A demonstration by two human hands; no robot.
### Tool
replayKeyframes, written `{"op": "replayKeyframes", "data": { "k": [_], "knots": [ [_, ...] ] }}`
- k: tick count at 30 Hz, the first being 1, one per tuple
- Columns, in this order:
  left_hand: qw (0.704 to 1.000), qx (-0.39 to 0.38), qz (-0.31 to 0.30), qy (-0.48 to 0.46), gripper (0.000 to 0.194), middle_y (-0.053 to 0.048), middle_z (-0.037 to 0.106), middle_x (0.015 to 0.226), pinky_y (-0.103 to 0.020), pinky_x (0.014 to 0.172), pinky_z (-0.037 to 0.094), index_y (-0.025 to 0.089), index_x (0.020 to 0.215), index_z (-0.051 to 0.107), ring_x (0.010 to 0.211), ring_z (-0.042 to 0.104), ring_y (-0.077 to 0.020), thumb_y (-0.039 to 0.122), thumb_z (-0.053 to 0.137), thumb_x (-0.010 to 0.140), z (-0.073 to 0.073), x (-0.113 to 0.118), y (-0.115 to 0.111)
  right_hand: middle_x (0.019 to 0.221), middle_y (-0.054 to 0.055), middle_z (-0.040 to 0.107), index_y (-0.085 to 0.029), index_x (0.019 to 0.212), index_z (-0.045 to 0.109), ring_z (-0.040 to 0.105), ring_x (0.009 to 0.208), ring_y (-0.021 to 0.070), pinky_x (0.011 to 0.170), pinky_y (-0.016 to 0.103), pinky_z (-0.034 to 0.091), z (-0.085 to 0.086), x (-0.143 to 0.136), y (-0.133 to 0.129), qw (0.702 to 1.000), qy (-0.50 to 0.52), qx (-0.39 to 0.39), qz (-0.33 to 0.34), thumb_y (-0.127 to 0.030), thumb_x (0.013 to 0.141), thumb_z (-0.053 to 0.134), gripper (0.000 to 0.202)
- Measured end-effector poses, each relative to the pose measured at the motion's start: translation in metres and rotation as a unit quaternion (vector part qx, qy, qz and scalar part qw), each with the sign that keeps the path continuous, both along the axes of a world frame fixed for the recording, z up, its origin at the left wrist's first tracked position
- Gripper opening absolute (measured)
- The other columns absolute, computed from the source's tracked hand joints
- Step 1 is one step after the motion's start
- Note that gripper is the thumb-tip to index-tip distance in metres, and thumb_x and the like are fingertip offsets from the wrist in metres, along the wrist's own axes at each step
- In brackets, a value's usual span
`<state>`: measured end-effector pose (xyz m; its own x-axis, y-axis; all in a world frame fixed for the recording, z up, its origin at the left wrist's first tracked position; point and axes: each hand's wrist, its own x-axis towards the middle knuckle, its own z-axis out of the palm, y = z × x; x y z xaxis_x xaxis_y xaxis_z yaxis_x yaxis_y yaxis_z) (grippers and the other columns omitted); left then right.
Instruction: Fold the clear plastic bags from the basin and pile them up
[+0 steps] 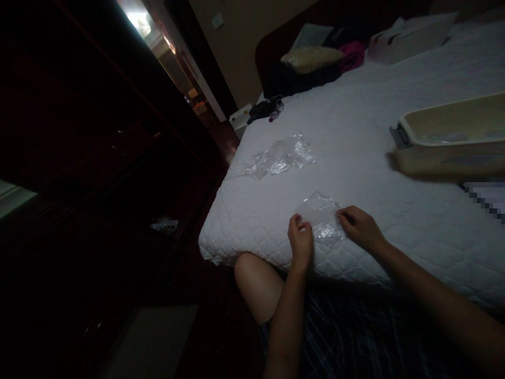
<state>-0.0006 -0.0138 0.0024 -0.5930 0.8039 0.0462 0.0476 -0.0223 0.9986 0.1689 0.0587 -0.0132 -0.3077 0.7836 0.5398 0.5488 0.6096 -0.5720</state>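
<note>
A clear plastic bag (325, 216) lies on the white quilted bed cover (355, 126), near the bed's front edge. At its left edge is my left hand (301, 239), thumb and fingers curled in a pinch on the plastic. My right hand (358, 226) pinches the bag's right edge between thumb and fingertips. Farther back on the bed, more crumpled clear plastic (282, 155) is spread out, touched by neither hand.
A cream plastic bin (445, 158) stands at the right. Toward the headboard are a white box (410, 39), a patterned pillow (311, 59) and a pink rolled cloth (352, 56). Dark items (265, 109) lie at the bed's far left corner. My knee touches the front edge.
</note>
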Motion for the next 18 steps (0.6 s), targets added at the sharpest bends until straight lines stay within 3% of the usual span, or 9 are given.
{"op": "replayKeyframes", "data": {
  "k": [3, 8, 11, 14, 18],
  "knots": [
    [0.983, 0.060, -0.003, 0.174, 0.032, -0.012, 0.056, 0.129, -0.042, 0.105, 0.041, 0.022, 0.115, 0.059, 0.122, 0.052, -0.0245, 0.022, 0.059, 0.083, 0.007, -0.004, -0.009, 0.081, 0.007, 0.065, -0.022, 0.084, 0.063, 0.062, 0.072, 0.0214, 0.064, 0.037, 0.051, 0.001, 0.000, -0.002, 0.999, 0.032, -0.001, -0.018, -0.032, 0.087, 0.047, 0.019],
    [0.934, 0.082, -0.142, 0.318, 0.026, -0.011, 0.058, 0.130, -0.051, 0.115, 0.028, 0.024, 0.110, 0.063, 0.133, 0.043, -0.0270, 0.020, 0.054, 0.086, 0.013, -0.010, -0.010, 0.081, 0.007, 0.064, -0.022, 0.083, 0.061, 0.062, 0.072, 0.0205, 0.067, 0.036, 0.052, 0.000, 0.000, -0.002, 0.998, 0.062, 0.004, -0.015, -0.032, 0.087, 0.050, 0.015],
    [0.912, 0.061, -0.153, 0.377, 0.027, -0.012, 0.057, 0.132, -0.057, 0.115, 0.022, 0.023, 0.112, 0.062, 0.138, 0.037, -0.0298, 0.022, 0.057, 0.085, 0.008, -0.012, -0.008, 0.081, 0.007, 0.065, -0.022, 0.082, 0.061, 0.062, 0.071, 0.0202, 0.065, 0.036, 0.052, -0.001, 0.002, -0.001, 0.996, 0.083, -0.001, -0.042, -0.031, 0.086, 0.051, 0.015],
    [0.897, 0.046, -0.160, 0.410, 0.028, -0.014, 0.057, 0.132, -0.058, 0.113, 0.025, 0.024, 0.115, 0.060, 0.133, 0.044, -0.0308, 0.025, 0.056, 0.087, 0.001, -0.013, -0.007, 0.080, 0.007, 0.065, -0.022, 0.081, 0.062, 0.062, 0.071, 0.0213, 0.066, 0.037, 0.052, -0.003, 0.004, 0.001, 0.988, 0.127, -0.026, -0.086, -0.033, 0.085, 0.053, 0.015],
    [0.897, 0.040, -0.158, 0.410, 0.027, -0.014, 0.057, 0.132, -0.057, 0.113, 0.024, 0.024, 0.114, 0.060, 0.131, 0.045, -0.0310, 0.025, 0.055, 0.087, -0.004, -0.013, -0.005, 0.082, 0.008, 0.067, -0.021, 0.081, 0.063, 0.063, 0.074, 0.0233, 0.069, 0.040, 0.052, -0.007, 0.010, 0.007, 0.965, 0.204, -0.094, -0.137, -0.036, 0.082, 0.057, 0.016]
  ]
}}
